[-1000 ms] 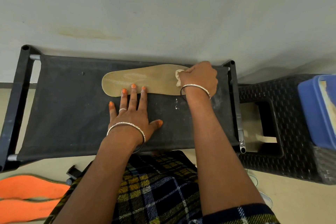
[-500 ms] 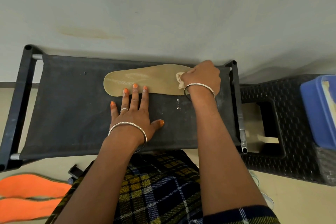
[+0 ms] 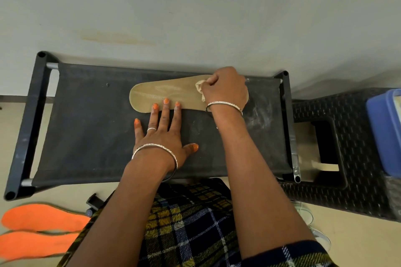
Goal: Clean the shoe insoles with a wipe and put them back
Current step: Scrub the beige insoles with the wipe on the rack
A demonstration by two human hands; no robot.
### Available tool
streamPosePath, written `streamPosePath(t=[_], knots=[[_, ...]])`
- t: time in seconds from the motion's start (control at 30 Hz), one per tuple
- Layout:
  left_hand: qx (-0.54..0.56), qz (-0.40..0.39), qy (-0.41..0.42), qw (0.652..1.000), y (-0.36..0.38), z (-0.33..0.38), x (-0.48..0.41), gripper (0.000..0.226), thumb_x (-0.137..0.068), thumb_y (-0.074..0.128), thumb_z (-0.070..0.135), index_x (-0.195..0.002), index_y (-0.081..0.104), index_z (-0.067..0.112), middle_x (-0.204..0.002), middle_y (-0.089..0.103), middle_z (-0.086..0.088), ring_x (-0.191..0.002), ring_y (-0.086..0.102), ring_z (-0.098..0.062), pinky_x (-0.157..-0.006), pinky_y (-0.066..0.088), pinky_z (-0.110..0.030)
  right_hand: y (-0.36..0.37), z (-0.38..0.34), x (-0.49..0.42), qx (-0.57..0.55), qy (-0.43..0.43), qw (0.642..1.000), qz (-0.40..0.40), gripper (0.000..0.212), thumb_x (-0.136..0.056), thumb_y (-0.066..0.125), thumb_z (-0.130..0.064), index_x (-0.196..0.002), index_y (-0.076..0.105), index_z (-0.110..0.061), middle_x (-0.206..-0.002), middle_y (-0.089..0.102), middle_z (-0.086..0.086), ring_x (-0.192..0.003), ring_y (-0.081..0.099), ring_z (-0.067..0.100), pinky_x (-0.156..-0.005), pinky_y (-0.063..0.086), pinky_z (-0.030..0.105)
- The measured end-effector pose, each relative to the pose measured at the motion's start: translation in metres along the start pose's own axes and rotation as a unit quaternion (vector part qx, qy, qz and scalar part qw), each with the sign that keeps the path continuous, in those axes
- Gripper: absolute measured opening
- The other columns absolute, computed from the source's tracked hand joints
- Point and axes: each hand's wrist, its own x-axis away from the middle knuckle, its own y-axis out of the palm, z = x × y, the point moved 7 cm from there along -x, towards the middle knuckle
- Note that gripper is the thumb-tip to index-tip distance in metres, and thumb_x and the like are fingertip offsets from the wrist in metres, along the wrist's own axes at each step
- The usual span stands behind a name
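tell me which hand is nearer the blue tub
Right. The right hand grips a wipe at the right end of the tan insole, closer to the blue tub; the left hand lies flat further left.

Insole [image 3: 169, 95] laid on bench [image 3: 91, 132], far right part; two spare insoles [image 3: 41, 219] left on floor [image 3: 358, 243], front-left of bench; stool [image 3: 355, 193] placed right.

grey wall [image 3: 195, 6], beige floor [image 3: 358, 243], maybe wicker stool [image 3: 358, 182]
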Motion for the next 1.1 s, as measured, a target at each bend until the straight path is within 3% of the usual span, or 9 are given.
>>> streamPosePath(t=[0.07, 0.17, 0.23, 0.47, 0.67, 0.9, 1.1], knots=[[-0.003, -0.004, -0.006, 1.000, 0.001, -0.002, 0.001, 0.100, -0.093, 0.037, 0.070, -0.146, -0.037, 0.029, -0.152, -0.045, 0.000, -0.144, -0.033, -0.025, -0.119, -0.008, -0.059, 0.008, -0.007, 0.002, 0.007, -0.023, 0.999, -0.023, 0.009, -0.084, 0.066, -0.021, -0.089, 0.074, -0.020, -0.094, 0.073, -0.002, -0.090, 0.067, 0.020, -0.066, 0.043, 0.023], [-0.009, -0.021, -0.020, 1.000, 0.005, -0.006, 0.002, 0.102, -0.092, 0.037, 0.071, -0.146, -0.037, 0.028, -0.150, -0.047, -0.001, -0.143, -0.035, -0.024, -0.118, -0.009, -0.060, 0.030, -0.026, 0.014, -0.027, -0.090, 0.984, -0.149, 0.004, -0.074, 0.075, -0.020, -0.073, 0.077, -0.024, -0.078, 0.075, -0.004, -0.077, 0.069, 0.016, -0.070, 0.055, 0.027], [-0.015, -0.028, -0.027, 0.999, 0.007, -0.008, 0.003, 0.103, -0.091, 0.038, 0.072, -0.145, -0.038, 0.028, -0.149, -0.048, 0.000, -0.143, -0.035, -0.024, -0.117, -0.009, -0.060, 0.037, -0.032, 0.020, -0.023, -0.116, 0.976, -0.185, 0.004, -0.071, 0.079, -0.023, -0.068, 0.076, -0.024, -0.075, 0.074, -0.006, -0.073, 0.069, 0.013, -0.070, 0.057, 0.028], [-0.016, -0.028, -0.017, 0.999, 0.007, -0.010, 0.004, 0.103, -0.091, 0.037, 0.073, -0.145, -0.038, 0.028, -0.150, -0.048, 0.001, -0.143, -0.035, -0.024, -0.117, -0.010, -0.060, 0.014, -0.011, 0.000, -0.046, -0.041, 0.998, -0.031, 0.005, -0.078, 0.072, -0.019, -0.074, 0.073, -0.022, -0.080, 0.072, -0.002, -0.080, 0.067, 0.019, -0.068, 0.053, 0.028], [-0.005, -0.034, -0.025, 0.999, 0.009, -0.010, 0.003, 0.103, -0.091, 0.038, 0.073, -0.144, -0.039, 0.030, -0.149, -0.049, 0.001, -0.143, -0.037, -0.023, -0.115, -0.012, -0.060, 0.039, -0.029, 0.019, -0.026, -0.112, 0.972, -0.203, 0.004, -0.069, 0.079, -0.019, -0.068, 0.077, -0.022, -0.068, 0.072, -0.006, -0.066, 0.068, 0.012, -0.070, 0.059, 0.032], [-0.002, -0.034, -0.023, 0.999, 0.008, -0.011, 0.004, 0.104, -0.090, 0.039, 0.072, -0.145, -0.039, 0.029, -0.149, -0.048, 0.001, -0.143, -0.036, -0.024, -0.116, -0.012, -0.060, 0.010, -0.008, 0.001, -0.027, -0.028, 0.999, -0.023, 0.003, -0.080, 0.073, -0.022, -0.080, 0.075, -0.023, -0.088, 0.073, -0.005, -0.086, 0.067, 0.018, -0.067, 0.047, 0.025], [0.002, -0.034, -0.027, 0.999, 0.008, -0.009, 0.004, 0.104, -0.091, 0.039, 0.072, -0.145, -0.038, 0.029, -0.149, -0.048, 0.000, -0.143, -0.036, -0.024, -0.115, -0.012, -0.060, 0.039, -0.033, 0.020, -0.040, -0.113, 0.978, -0.173, 0.006, -0.070, 0.080, -0.019, -0.067, 0.076, -0.023, -0.072, 0.074, -0.005, -0.070, 0.069, 0.014, -0.069, 0.059, 0.032]])
